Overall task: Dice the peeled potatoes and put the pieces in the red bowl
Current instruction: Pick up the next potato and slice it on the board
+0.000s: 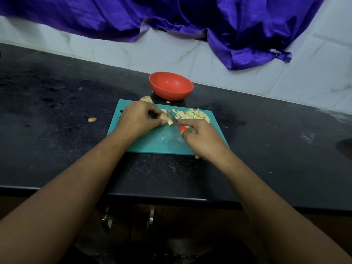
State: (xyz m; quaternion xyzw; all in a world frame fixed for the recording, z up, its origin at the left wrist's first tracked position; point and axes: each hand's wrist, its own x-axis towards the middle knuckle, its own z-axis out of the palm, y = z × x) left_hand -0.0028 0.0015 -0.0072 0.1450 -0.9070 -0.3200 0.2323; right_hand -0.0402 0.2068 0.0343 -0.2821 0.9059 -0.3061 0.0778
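Note:
On the teal cutting board (152,143) my left hand (138,119) pinches a piece of peeled potato (165,117) between thumb and fingers. My right hand (202,139) grips a knife (174,120) with a red handle, its blade set across the potato's right end. A pile of diced pieces (192,115) lies on the board's far right part. The red bowl (171,86) stands just behind the board and looks empty. Another peeled potato (146,99) peeks out behind my left hand at the board's far edge.
The board lies on a black stone counter (57,111). A potato scrap (92,119) sits left of the board, one small bit (167,102) under the bowl. Purple cloth (190,20) hangs over the white tiled wall behind. Cabinet handles (150,219) show below the counter edge.

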